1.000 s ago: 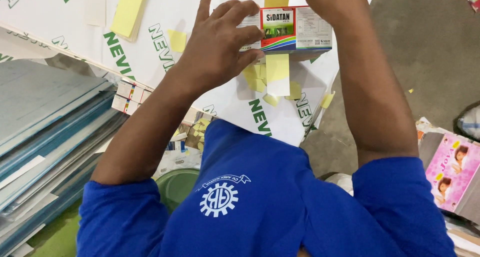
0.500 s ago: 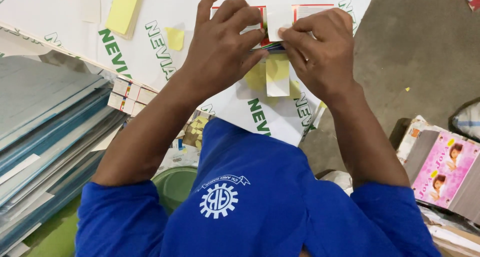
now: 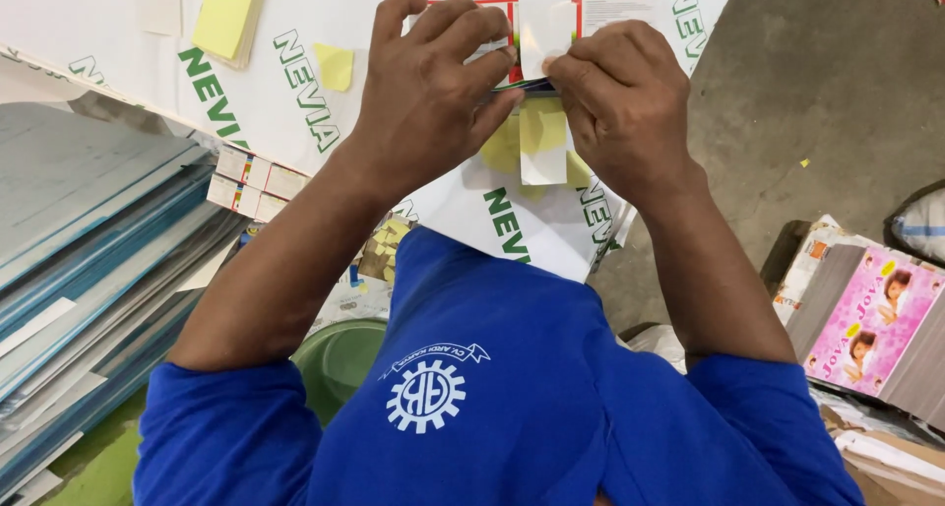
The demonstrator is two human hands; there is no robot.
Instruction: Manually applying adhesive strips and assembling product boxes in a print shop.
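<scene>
Overhead, left hand (image 3: 433,93) and right hand (image 3: 620,102) pinching a small flat carton (image 3: 546,33) together at the white sheet's (image 3: 295,83) far edge; bare grey floor (image 3: 817,102) rightward, stacked boards (image 3: 89,260) crowding leftward.

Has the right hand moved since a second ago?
Yes. The right hand has come down onto the small printed carton, over the big white sheet, facing the left hand.
</scene>
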